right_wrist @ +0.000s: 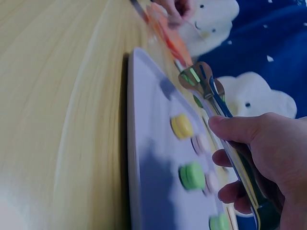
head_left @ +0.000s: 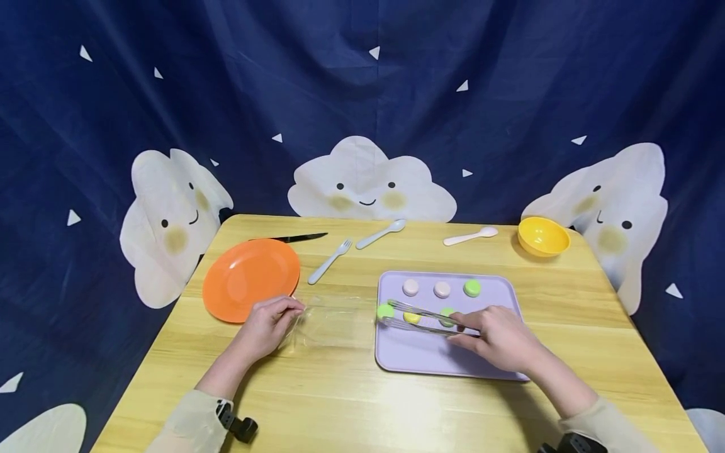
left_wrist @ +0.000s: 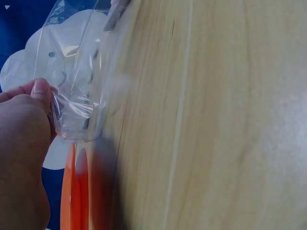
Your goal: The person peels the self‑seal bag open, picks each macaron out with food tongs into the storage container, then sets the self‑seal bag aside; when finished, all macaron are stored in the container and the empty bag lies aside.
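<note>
My left hand [head_left: 291, 309] pinches the edge of a clear plastic bag [head_left: 334, 322] that lies on the wooden table beside the tray; the same bag [left_wrist: 72, 96] shows crumpled at my fingertips [left_wrist: 41, 91] in the left wrist view. My right hand [head_left: 467, 333] grips metal tongs [head_left: 421, 318] over the lilac tray [head_left: 447, 358]. The tong tips sit on either side of a green macaron [head_left: 386, 311] at the tray's left edge. A yellow macaron [head_left: 411, 318] and another green one [head_left: 447, 313] lie under the tongs. Two pink macarons [head_left: 410, 287] and a green one [head_left: 472, 287] line the far side.
An orange plate [head_left: 251, 277] sits left of the bag. Behind lie a black knife [head_left: 294, 238], a pale fork [head_left: 330, 261], a pale spoon [head_left: 381, 233] and a white spoon [head_left: 470, 236]. A yellow bowl [head_left: 542, 236] stands at the back right corner.
</note>
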Demonstrator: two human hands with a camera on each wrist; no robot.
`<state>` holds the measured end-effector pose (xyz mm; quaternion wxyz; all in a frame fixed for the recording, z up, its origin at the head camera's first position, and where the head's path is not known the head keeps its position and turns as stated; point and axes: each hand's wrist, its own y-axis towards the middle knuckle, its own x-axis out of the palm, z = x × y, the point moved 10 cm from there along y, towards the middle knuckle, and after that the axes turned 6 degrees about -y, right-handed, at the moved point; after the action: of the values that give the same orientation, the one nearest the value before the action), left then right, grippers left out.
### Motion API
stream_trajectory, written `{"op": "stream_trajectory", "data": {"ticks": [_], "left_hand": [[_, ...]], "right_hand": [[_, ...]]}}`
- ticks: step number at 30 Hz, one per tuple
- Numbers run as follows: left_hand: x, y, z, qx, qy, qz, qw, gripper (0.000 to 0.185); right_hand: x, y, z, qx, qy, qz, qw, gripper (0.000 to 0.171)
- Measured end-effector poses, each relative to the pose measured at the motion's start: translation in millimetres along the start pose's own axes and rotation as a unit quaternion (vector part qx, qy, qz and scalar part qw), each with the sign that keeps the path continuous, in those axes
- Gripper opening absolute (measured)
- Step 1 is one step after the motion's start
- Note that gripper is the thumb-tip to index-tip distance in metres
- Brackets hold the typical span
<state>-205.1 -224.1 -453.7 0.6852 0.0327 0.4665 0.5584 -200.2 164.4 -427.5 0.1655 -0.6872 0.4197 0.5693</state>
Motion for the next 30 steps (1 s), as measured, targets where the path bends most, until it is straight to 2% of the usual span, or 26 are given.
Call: {"op": "stream_trajectory", "data": {"ticks": [7, 12, 18, 24, 30], "left_hand": [[0.8, -0.9, -3.6, -0.009, -0.003, -0.004, 1.0, 0.022], [1.4, -1.8, -5.7, -0.013, -0.008, -0.01, 0.9998, 0.016], [1.0, -2.3, -5.1, -0.01, -0.008, -0.008, 0.9999, 0.021], [3.3, -2.1, -7.6, -0.027, -0.009, -0.018, 0.9994, 0.016], [3.3, -1.6, -6.7, -0.019, -0.001, -0.012, 0.9998, 0.02]], "right_hand": [[-26, -35, 27, 0.033, -0.014, 0.017, 0.999, 0.025], [-46, -58, 45, 0.053, -0.031, 0.036, 0.997, 0.033], [-63, -83, 66, 0.077, -0.053, 0.061, 0.994, 0.041], [-68, -106, 83, 0.096, -0.06, 0.074, 0.991, 0.042], [-61, -124, 98, 0.108, -0.064, 0.058, 0.99, 0.04]]}}
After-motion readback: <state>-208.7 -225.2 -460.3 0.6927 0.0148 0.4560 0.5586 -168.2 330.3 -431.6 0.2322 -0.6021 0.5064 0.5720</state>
